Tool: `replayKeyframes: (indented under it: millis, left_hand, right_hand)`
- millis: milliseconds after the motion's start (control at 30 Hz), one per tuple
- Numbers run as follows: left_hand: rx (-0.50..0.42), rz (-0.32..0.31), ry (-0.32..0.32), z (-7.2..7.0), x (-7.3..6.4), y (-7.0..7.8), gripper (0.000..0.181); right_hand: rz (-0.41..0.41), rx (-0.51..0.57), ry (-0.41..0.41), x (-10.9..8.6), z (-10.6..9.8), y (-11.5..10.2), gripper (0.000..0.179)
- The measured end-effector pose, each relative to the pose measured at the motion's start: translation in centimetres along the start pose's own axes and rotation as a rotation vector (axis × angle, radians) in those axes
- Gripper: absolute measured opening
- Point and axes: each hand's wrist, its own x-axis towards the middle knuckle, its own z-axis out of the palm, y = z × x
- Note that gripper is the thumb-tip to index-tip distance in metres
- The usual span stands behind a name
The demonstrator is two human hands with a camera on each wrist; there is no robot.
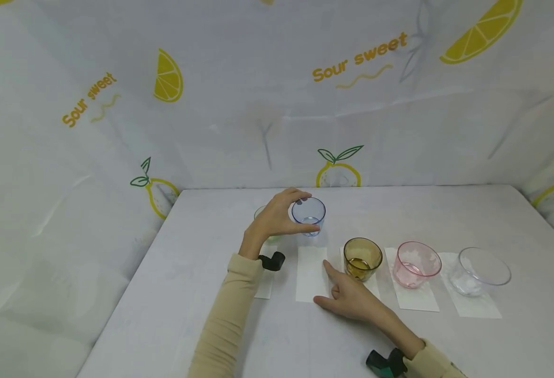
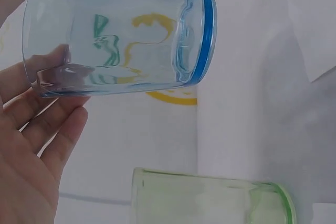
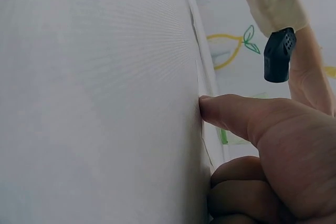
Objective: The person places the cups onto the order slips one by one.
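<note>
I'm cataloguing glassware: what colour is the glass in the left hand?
The glass is see-through pale blue; the left wrist view shows it best.

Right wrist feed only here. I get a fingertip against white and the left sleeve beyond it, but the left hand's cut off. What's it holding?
Observer: The left hand holds a blue glass, thumb and fingers at opposite sides in the head view.
Operator: And what's the right hand on?
Observer: In the head view, the index fingertip of the right hand is at the right edge of a white paper with no glass on it.
Operator: Anything right of that sheet?
Observer: Three more glasses, left to right: amber glass, pink glass, clear glass.
</note>
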Motion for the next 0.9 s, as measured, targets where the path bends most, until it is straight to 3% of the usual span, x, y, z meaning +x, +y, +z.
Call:
replayKeyframes:
  millis: [267,600,900]
  left_hand:
    - [-0.015,0.046,-0.016,-0.5,-0.8,1.2,0.076]
    - [0.001,0.014,-0.145,-1.5,-2.0,3.0,0.078]
    - [-0.010,0.011,-0.200,-1.5,-3.5,3.7,0.075]
  right_hand:
    - [0.008,0.003,-0.002,0.0,0.0,0.0,0.093]
    - [0.016,-0.003,0.001,0.1,-0.1,0.0,0.093]
    - [0.026,0.013,-0.009,0.0,0.0,0.0,0.094]
